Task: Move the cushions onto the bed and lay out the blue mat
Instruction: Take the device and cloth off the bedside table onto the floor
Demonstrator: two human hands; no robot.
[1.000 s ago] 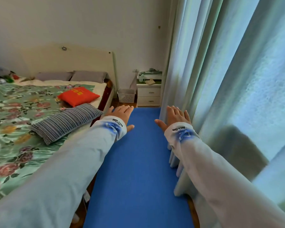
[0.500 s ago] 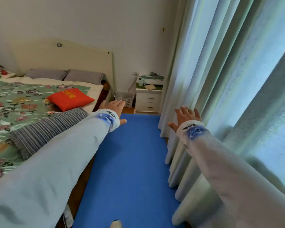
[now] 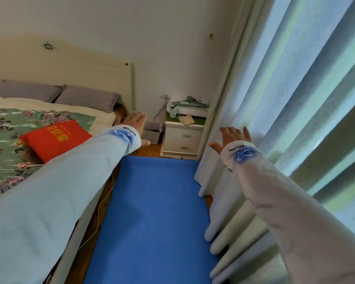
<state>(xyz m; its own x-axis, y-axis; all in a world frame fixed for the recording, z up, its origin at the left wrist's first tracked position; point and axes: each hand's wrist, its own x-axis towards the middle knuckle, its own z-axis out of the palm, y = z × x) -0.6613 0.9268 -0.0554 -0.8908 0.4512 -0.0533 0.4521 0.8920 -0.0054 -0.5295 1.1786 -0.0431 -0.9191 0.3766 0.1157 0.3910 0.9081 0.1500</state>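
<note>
Blue mat (image 3: 152, 218) lies flat on the floor, filling the strip between the bed (image 3: 12, 140) on your left and the long curtain (image 3: 295, 119) on your right; its far edge stops just short of the white nightstand (image 3: 182, 140). Bare wooden floor (image 3: 150, 150) shows beyond that edge and along the mat's left side, where a thin white cable (image 3: 103, 203) trails beside the bed frame. Red cushion (image 3: 55, 140) with yellow lettering rests on the floral green bedspread, near the bed's right side, below two grey pillows (image 3: 86, 97) that sit against the cream headboard (image 3: 70, 64). A striped edge of fabric shows at the far left of the bedspread, mostly hidden behind your left sleeve (image 3: 49, 191); what it belongs to cannot be told. Both your arms stretch forward above the mat. Your left hand (image 3: 134, 125) is seen from the back, fingers spread and holding nothing, in line with the bed's corner and the small white mesh basket (image 3: 152, 134) that stands on the floor between bed and nightstand. Your right hand (image 3: 232, 138) is also seen from the back, fingers splayed wide and empty, up against the curtain folds; whether it touches the fabric cannot be told. Both cuffs carry small black lettering and a blue smudge-like print. Nightstand top holds a cluttered pile of pale items, too small to tell apart.
</note>
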